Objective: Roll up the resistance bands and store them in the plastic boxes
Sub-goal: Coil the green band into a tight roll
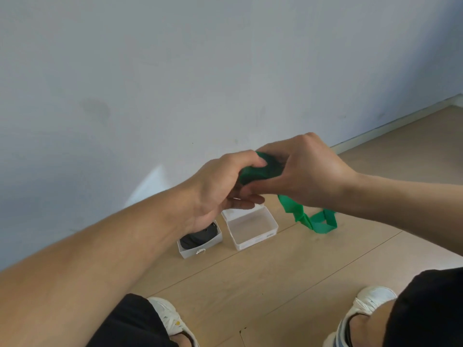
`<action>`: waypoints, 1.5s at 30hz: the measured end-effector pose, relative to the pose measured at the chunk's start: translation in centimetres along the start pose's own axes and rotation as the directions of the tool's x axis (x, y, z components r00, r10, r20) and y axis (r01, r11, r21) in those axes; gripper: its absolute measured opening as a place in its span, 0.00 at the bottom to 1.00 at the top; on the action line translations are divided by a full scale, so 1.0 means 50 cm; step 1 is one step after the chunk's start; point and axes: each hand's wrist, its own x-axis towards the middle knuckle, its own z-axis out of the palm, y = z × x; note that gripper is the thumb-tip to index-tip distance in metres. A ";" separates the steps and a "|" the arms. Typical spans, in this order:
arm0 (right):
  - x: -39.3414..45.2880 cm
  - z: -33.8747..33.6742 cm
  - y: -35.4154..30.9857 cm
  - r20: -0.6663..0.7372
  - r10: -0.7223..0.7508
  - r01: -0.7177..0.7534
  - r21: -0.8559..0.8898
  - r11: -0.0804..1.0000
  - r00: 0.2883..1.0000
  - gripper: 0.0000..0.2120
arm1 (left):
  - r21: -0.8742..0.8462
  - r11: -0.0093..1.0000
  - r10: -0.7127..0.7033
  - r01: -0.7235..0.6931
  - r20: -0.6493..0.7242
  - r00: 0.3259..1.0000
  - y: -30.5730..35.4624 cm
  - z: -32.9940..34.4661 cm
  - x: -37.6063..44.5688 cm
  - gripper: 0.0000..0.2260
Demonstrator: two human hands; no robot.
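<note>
Nearest are two white sneakers (167, 319) planted on the wooden floor (288, 276). Above them the left hand (220, 186) and right hand (308, 171) meet in mid-air, both curled round a green resistance band (260, 169) — its rolled part sits between them, its loose tail trailing down to the floor on the right. Beyond, by the wall (175, 71), stand two plastic boxes: one (200, 240) holds a rolled black band (198, 236), the other — the open box (253, 229) — lies just beside it.

Both forearms reach in from the lower corners toward mid-frame, where the left hand (220, 186) and right hand (310, 171) meet, fingers curled.
</note>
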 end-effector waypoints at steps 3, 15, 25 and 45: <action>-0.003 0.013 0.003 0.016 -0.069 0.071 -0.244 0.967 0.997 0.07 | 0.121 0.991 -0.058 0.061 -0.026 0.998 -0.011 0.006 0.005 0.16; -0.003 -0.023 -0.004 0.023 -0.026 0.025 0.045 0.999 0.999 0.26 | -0.090 0.994 0.065 -0.057 0.086 0.994 0.009 -0.033 0.015 0.09; -0.008 -0.021 0.002 0.013 -0.142 0.134 0.268 0.954 0.990 0.23 | -0.292 0.956 0.120 -0.027 0.305 0.945 -0.001 -0.048 0.014 0.22; 0.020 0.038 0.079 0.163 0.151 -0.190 0.259 0.947 0.975 0.35 | -0.092 0.994 0.050 -0.064 -0.155 0.987 0.001 0.000 0.017 0.15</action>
